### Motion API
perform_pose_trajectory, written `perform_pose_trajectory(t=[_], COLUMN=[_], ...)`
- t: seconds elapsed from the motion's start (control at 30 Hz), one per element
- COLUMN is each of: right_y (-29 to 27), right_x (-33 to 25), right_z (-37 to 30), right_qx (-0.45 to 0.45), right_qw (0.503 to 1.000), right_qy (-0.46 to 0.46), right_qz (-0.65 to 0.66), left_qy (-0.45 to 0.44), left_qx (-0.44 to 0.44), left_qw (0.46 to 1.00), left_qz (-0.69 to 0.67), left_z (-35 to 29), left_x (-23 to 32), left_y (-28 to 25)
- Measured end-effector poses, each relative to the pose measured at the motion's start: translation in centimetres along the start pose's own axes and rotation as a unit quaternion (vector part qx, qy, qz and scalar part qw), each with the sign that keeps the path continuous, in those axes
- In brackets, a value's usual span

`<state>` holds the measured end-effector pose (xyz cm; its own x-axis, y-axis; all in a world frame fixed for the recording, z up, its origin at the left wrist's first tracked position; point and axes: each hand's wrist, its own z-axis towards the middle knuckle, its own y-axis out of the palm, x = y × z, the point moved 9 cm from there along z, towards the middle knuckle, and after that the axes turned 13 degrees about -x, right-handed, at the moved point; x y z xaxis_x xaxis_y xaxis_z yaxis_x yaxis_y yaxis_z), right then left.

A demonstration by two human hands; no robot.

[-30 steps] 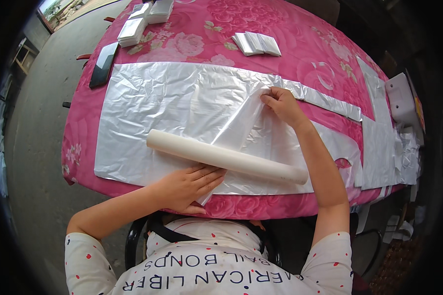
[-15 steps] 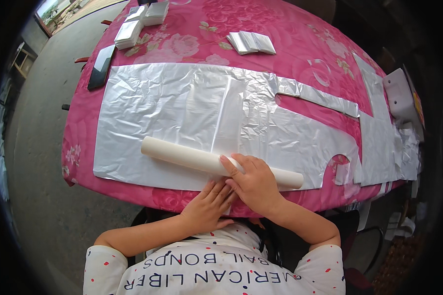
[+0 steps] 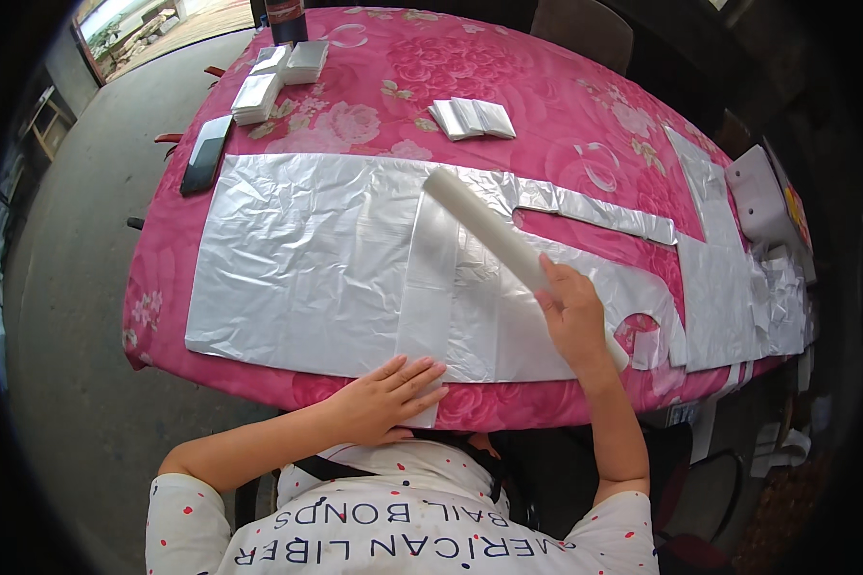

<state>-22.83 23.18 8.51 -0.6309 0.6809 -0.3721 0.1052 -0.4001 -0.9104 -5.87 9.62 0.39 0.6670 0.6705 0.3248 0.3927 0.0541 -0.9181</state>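
A shiny whitish plastic bag with cut-out handles (image 3: 288, 259) lies flat across the near side of the table. A narrower folded plastic strip (image 3: 427, 297) runs over it, its near end reaching the table edge. My left hand (image 3: 384, 395) presses on that near end, fingers stretched out flat. My right hand (image 3: 573, 311) is wrapped round a white tube (image 3: 484, 230), gripping it toward its near end. The tube slants over the bag, its far end pointing away and left. Whether it touches the plastic I cannot tell.
Stacks of small folded plastic packets (image 3: 258, 94) stand far left, beside a phone (image 3: 206, 153). Another fanned packet pile (image 3: 473, 118) lies at the far middle. More plastic bags (image 3: 724, 297) and a white box (image 3: 762, 195) are at the right. A pink floral cloth (image 3: 470, 57) covers the table.
My right hand has moved right, swinging the tube from nearly crosswise to a steep slant. My left hand has shifted slightly left and now lies apart from the right.
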Motion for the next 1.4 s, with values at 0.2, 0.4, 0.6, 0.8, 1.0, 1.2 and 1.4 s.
perform_pose_trajectory(t=[0.2,0.4,0.6,0.8,1.0,1.2,1.4], right_y=[5.9,6.7,7.4,6.3,9.3,9.0,9.0], right_x=[-10.1,-9.3,-4.2,-7.0,-11.2,-11.4,-10.9], right_z=[-2.7,2.4,12.1,9.4,-1.4,-3.5,-3.5], right_qx=[-0.135,-0.094,-0.021,-0.049,-0.255,-0.217,-0.137], right_qw=[0.973,0.975,0.986,0.975,0.917,0.935,0.955], right_qy=[-0.182,-0.201,-0.152,-0.209,-0.286,-0.267,-0.243], right_qz=[0.032,0.029,0.067,0.048,0.112,0.089,0.103], left_qy=[-0.064,-0.068,-0.045,0.023,0.040,0.054,-0.101], left_qx=[0.059,0.059,0.061,0.067,0.117,0.209,0.184], left_qw=[0.991,0.988,0.991,0.996,0.992,0.974,0.977], left_qz=[0.100,0.128,0.106,0.052,-0.021,-0.071,-0.028], left_z=[0.4,0.3,0.2,-1.0,-2.9,-3.9,-2.3], left_x=[1.6,2.5,2.4,2.5,1.9,1.0,-2.5], left_y=[0.9,1.6,1.9,2.0,1.0,-1.7,-2.8])
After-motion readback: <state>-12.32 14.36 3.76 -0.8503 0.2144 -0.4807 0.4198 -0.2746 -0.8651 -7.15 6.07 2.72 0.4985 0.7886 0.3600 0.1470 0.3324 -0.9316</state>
